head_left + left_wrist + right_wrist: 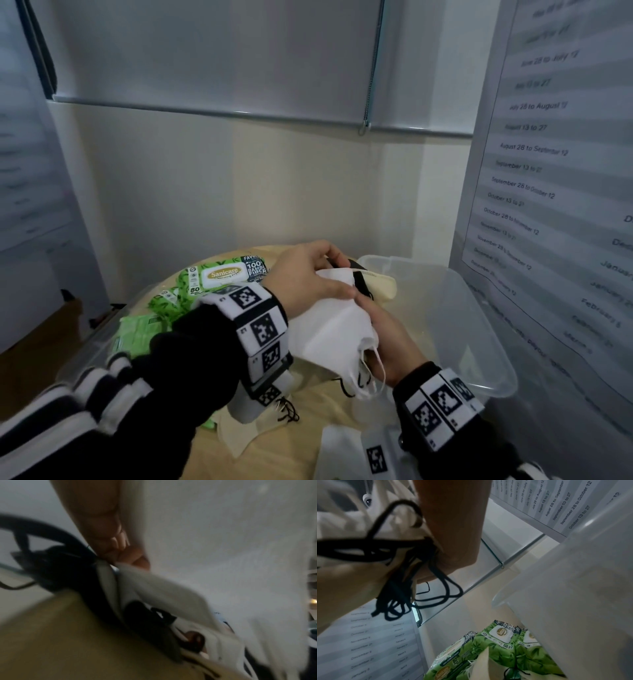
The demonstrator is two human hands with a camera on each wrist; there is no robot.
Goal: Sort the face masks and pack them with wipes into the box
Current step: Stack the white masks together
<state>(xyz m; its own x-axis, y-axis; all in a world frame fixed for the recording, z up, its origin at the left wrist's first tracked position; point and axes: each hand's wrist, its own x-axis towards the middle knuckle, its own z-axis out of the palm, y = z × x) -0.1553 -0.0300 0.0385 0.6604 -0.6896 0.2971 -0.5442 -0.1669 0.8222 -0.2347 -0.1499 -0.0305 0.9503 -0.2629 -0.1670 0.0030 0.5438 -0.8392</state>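
Both hands hold a stack of white fabric face masks above the table, beside the clear plastic storage box. Left hand clasps the top edge; right hand cups it from beneath. Black ear loops dangle tangled (several at once). Risk: loops snagging the box rim, or the stack fanning apart. Green wipes packs unpacked.

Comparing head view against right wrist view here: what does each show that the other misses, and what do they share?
Head only: both hands, left hand and right hand, holding the white masks beside the clear box; more masks on the table.
Right wrist only: the black ear loops dangling tangled under the hand.
Both: the green wipes packs, the box and the date chart.
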